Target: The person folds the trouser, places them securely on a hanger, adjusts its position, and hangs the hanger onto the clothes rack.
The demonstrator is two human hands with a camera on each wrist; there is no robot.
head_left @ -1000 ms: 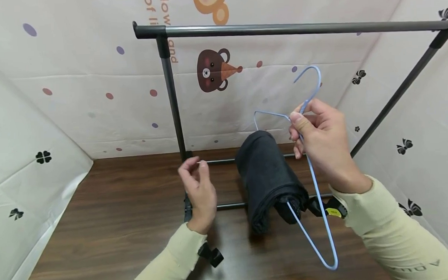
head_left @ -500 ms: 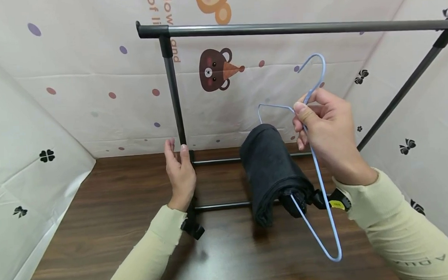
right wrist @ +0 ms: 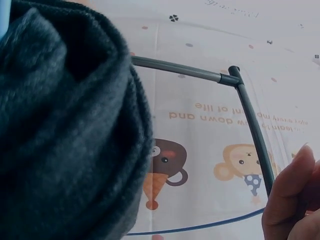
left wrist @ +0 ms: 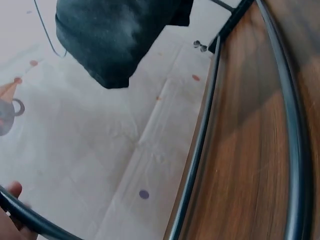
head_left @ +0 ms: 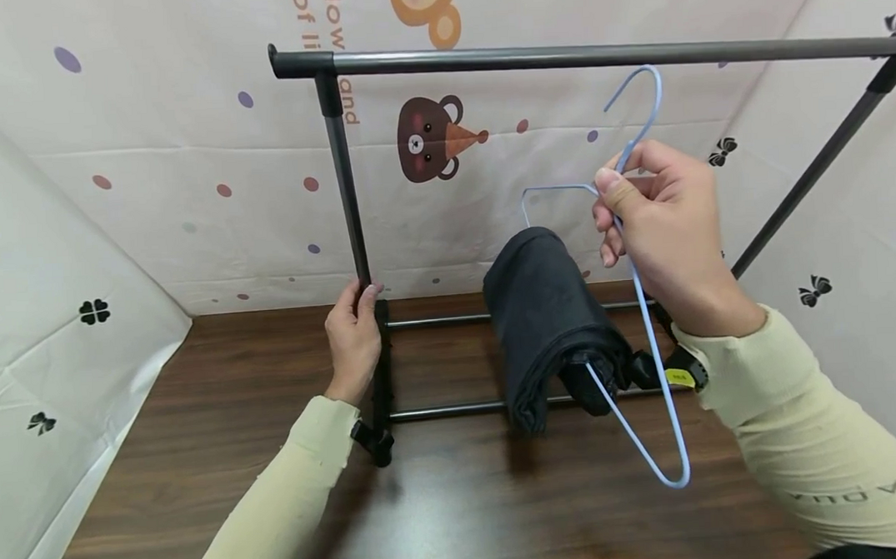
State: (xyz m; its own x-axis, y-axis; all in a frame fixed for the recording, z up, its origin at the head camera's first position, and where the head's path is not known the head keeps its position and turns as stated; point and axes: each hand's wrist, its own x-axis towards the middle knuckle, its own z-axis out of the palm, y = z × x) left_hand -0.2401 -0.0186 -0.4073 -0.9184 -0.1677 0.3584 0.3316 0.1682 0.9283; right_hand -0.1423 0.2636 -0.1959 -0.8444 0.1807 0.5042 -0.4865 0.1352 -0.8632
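My right hand [head_left: 671, 228] pinches a light blue wire hanger [head_left: 659, 95] just under its hook. A black folded cloth [head_left: 555, 316], whose exact kind I cannot tell, hangs over the hanger's lower part. In the head view the hook's top appears right beneath the dark top bar [head_left: 483, 59] of a garment rack; whether they touch I cannot tell. My left hand [head_left: 353, 342] grips the rack's left upright [head_left: 347, 192] low down. The left wrist view shows its fingers [left wrist: 15, 190] round the tube. In the right wrist view, cloth [right wrist: 75, 140] covers the left side.
Two thin lower rails [head_left: 446, 411] run across the rack above the brown wood-grain floor [head_left: 223, 456]. The right upright [head_left: 811, 163] slants behind my right arm. A printed white sheet [head_left: 185, 116] hangs behind and at both sides.
My right hand has raised the hanger and cloth toward the top bar. My left hand has moved left from beside the rack and taken hold of the left upright.
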